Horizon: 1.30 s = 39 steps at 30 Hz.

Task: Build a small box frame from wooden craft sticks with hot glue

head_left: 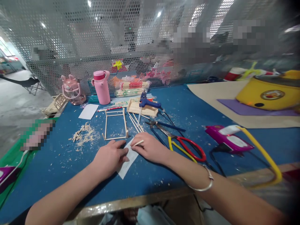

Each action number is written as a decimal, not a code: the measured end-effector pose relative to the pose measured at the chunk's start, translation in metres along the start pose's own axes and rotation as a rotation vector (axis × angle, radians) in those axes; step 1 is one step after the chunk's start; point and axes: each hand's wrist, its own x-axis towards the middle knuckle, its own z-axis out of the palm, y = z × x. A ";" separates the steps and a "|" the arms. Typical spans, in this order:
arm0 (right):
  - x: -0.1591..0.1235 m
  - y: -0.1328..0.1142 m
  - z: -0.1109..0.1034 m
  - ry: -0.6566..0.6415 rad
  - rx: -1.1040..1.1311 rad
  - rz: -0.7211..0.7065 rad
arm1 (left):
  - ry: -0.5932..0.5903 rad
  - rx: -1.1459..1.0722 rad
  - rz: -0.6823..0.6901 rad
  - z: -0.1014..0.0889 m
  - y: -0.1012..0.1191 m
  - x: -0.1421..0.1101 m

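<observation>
A pale strip of paper [127,165] lies slantwise on the blue table, under both hands. My left hand [109,157] rests on its left edge with the fingers stretched out. Pinched in the fingertips of my right hand [151,148] is a short wooden stick [138,143], held low over the strip's upper end. Just beyond my hands lies a rectangular frame of wooden sticks [126,125]. Several loose sticks [136,122] are beside it. Pliers with red and yellow handles [171,143] and a blue-handled pair [174,126] lie right of my right hand.
A blue glue gun [151,103] leans on a small wooden stick tray [134,107]. Wood chips [85,133] litter the left. Two pink bottles [103,90] stand before the perforated metal screen [82,67]. On the right are a magenta device [225,139] and a yellow pot-like container [253,93].
</observation>
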 end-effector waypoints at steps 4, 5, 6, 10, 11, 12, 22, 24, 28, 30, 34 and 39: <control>-0.002 -0.003 0.000 0.004 -0.152 -0.038 | -0.004 0.057 0.134 0.002 0.003 0.001; -0.002 -0.004 0.001 0.000 -0.191 -0.056 | -0.005 0.054 0.148 0.003 0.004 0.001; -0.003 -0.005 0.002 -0.009 -0.234 -0.080 | -0.005 0.053 0.149 0.004 0.004 0.002; -0.003 -0.006 0.004 -0.064 -0.369 -0.153 | 0.015 0.080 0.128 0.007 0.003 0.002; -0.002 -0.005 0.003 -0.056 -0.386 -0.143 | 0.020 0.087 0.134 0.006 0.003 0.002; -0.002 -0.004 0.003 -0.041 -0.399 -0.127 | 0.021 0.091 0.141 0.006 0.003 0.003; -0.003 -0.004 0.005 0.016 -0.376 -0.092 | 0.024 0.038 0.145 0.005 0.003 0.002; -0.003 -0.003 0.005 0.001 -0.325 -0.091 | 0.029 0.028 0.141 0.006 0.002 0.002; -0.004 -0.002 0.004 0.009 -0.277 -0.022 | 0.030 0.016 0.156 0.007 0.001 0.002; -0.004 -0.004 0.004 0.009 -0.288 -0.018 | 0.036 0.015 0.162 0.006 0.000 0.002; -0.004 -0.006 0.005 -0.011 -0.290 -0.040 | 0.032 0.015 0.168 0.004 0.001 0.002; -0.003 -0.006 0.004 -0.001 -0.288 -0.006 | 0.018 0.006 0.162 0.002 0.002 0.002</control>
